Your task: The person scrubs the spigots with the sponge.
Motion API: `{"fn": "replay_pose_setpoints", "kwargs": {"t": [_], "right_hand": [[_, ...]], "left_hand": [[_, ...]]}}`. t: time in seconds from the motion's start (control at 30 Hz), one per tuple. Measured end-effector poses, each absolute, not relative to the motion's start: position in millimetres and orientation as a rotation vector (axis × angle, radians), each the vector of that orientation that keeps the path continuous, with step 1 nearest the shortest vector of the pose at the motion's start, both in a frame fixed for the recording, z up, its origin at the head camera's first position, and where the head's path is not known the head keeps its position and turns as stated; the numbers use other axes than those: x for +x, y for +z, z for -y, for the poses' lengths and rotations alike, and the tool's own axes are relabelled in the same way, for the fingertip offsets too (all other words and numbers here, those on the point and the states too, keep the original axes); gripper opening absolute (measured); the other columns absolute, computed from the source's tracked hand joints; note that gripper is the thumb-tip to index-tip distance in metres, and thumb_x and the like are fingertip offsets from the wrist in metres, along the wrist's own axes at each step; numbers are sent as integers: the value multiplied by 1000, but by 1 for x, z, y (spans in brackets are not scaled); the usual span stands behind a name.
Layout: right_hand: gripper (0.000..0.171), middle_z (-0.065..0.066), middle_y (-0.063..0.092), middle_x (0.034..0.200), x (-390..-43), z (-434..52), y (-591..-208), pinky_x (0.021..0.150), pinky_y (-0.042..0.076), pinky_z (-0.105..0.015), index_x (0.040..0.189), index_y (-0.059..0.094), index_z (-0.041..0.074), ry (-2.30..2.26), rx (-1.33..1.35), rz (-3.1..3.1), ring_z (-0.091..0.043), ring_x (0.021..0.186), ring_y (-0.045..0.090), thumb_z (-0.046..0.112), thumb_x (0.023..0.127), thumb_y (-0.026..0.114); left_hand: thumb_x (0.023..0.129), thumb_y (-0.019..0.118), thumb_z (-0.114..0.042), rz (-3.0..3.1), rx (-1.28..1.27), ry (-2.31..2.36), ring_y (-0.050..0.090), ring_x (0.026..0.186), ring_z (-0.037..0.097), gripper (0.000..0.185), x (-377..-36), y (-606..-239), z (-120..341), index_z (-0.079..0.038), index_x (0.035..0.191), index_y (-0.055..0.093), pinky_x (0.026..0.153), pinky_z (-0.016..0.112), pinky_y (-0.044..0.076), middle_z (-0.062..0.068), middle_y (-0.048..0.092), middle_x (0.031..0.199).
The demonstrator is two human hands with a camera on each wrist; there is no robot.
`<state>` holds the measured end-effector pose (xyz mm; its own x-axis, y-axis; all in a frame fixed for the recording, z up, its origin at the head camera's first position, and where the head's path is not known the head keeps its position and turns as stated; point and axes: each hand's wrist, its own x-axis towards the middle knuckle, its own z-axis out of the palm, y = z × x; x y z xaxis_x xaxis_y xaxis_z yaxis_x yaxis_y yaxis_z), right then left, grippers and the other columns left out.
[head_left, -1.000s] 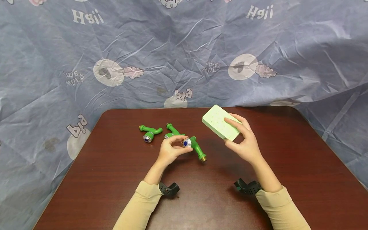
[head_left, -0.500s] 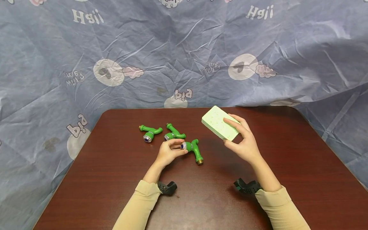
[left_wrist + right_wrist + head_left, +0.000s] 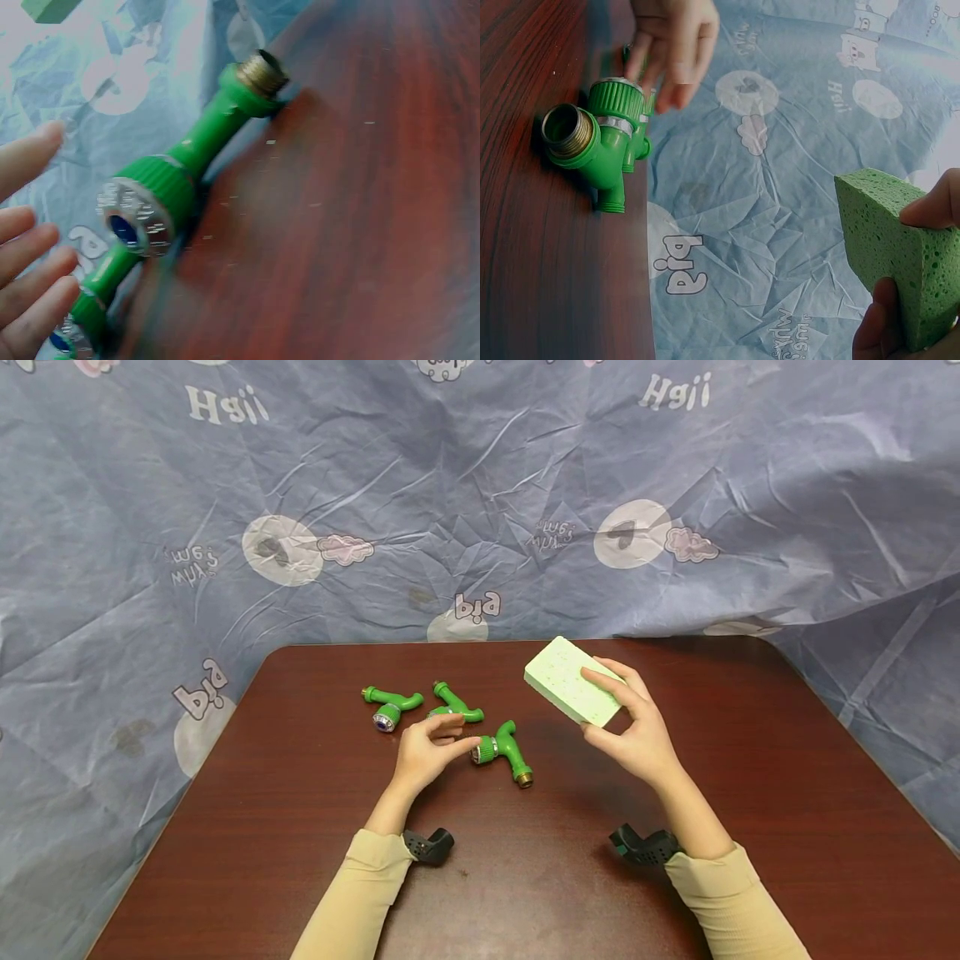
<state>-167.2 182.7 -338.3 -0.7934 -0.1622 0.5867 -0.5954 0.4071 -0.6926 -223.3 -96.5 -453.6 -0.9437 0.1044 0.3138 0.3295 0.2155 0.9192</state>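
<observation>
A light green sponge (image 3: 570,681) is held above the table by my right hand (image 3: 636,735), thumb on one edge and fingers on the other; its pores show in the right wrist view. My left hand (image 3: 426,752) is beside the nearest green faucet (image 3: 510,752), fingers apart with nothing between them. That faucet lies on the table, its blue-centred knob toward the left hand and its brass threaded end toward me. In the left wrist view a gap separates the fingers (image 3: 34,161) from the faucet knob (image 3: 139,214).
Two more green faucets lie farther back: one on the left (image 3: 390,706), another in the middle (image 3: 457,702), its knob partly hidden by the left hand. Beneath everything is a dark red-brown table (image 3: 525,877). A printed blue cloth (image 3: 450,510) hangs behind the table.
My left hand has let go of the nearest faucet's knob and drawn back to the left. The faucet has come down onto the table. The right hand with the sponge has barely moved.
</observation>
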Motion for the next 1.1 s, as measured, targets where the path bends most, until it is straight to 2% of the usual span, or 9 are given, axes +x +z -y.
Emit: {"fn": "replay_pose_setpoints", "kwargs": {"t": [0.13,0.23,0.37,0.47,0.6,0.73,0.9,1.1], "right_hand": [[59,-22,41,136,-167,-184,-338,80,35,-19,122,57,-6,1359,648,2244,-12,118,39,-16,66,66],[59,-22,41,136,-166,-184,-337,80,35,-19,123,57,-5,1355,649,2249,-12,118,39,-16,66,67],[59,-22,41,137,-166,-185,-337,80,35,-19,123,57,-6,1351,653,2256,-14,118,39,-16,66,67],[59,-22,41,137,-166,-185,-337,80,35,-19,123,57,-6,1349,652,2259,-15,117,39,-16,66,67],[59,-21,41,137,-166,-184,-337,79,35,-20,123,57,-5,1338,650,2264,-16,117,39,-16,66,67],[58,-21,41,137,-165,-183,-336,79,35,-20,123,57,-5,1334,647,2268,-17,117,40,-15,66,67],[59,-21,41,137,-164,-183,-336,80,34,-21,124,57,-5,1345,647,2278,-18,118,39,-16,67,67],[59,-22,40,137,-163,-183,-334,80,34,-23,124,57,-4,1345,639,2288,-21,118,39,-15,67,68]], "left_hand": [[73,82,-19,2104,-322,-1776,67,86,31,41,-226,-449,101,1,106,68,74,40,56,21,68,99],[75,81,-20,2067,-201,-1731,67,87,27,36,-227,-448,104,-3,104,69,73,34,57,18,68,99],[76,80,-26,2103,-68,-1671,68,85,24,37,-228,-450,106,-5,105,69,70,28,56,15,69,98],[76,80,-30,2139,-21,-1622,68,85,25,41,-229,-455,108,-4,106,69,70,33,57,14,70,98],[75,80,-33,2205,29,-1543,66,90,24,44,-231,-461,111,-6,107,69,77,39,53,9,70,98],[73,81,-37,2313,75,-1484,64,94,21,51,-233,-465,113,-10,114,67,83,41,49,5,70,101],[73,82,-32,2415,91,-1464,64,99,21,56,-236,-468,114,-12,121,64,86,41,48,5,68,110],[73,81,-26,2457,96,-1442,65,97,21,52,-237,-468,114,-10,121,65,86,41,49,7,69,107]]}}
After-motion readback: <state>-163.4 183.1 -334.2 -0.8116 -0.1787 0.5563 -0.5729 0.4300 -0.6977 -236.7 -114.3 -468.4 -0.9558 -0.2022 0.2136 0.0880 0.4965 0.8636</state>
